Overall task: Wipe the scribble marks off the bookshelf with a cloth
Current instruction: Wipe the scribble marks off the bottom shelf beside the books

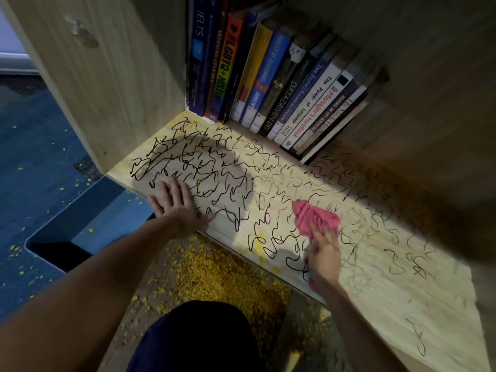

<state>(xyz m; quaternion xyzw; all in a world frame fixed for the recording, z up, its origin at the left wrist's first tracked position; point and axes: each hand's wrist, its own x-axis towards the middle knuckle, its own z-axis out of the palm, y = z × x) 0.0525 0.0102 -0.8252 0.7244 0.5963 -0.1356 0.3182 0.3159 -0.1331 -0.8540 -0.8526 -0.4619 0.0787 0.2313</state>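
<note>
Scribble marks (204, 178): black looping lines cover nearly the whole shelf board (402, 304) of the bookshelf, from the left side panel (112, 84) to the frame's right edge. They are dense and dark on the left half and paler and greyer on the right.

Cloth (316, 217): pink, bunched, lying on the board near its middle and towards the front, on top of the marks. Its lower part is hidden under the right hand (323, 253), and a strip of pink shows below that wrist.

Right hand: fingers curled over the cloth, grasping it. The hand is blurred, so individual fingers cannot be made out.

Left hand (178, 208): released, palm down, fingers spread flat on the board at its front left edge, over dark marks.

Obscured: a round shadow covers the left rear of the board. The right rear corner is dark. The books (295, 84) are cut off at the top, and those on the right lean left. A small fitting high on the side panel is too blurred to identify.

Surface: pale wood grain, with a few yellow specks.

Room: yellow crumbs (228, 277) lie heaped on the floor below the front edge. Blue carpet (40, 157) is at left, with scattered specks. A dark-clothed knee (198, 336) sits at bottom centre.
</note>
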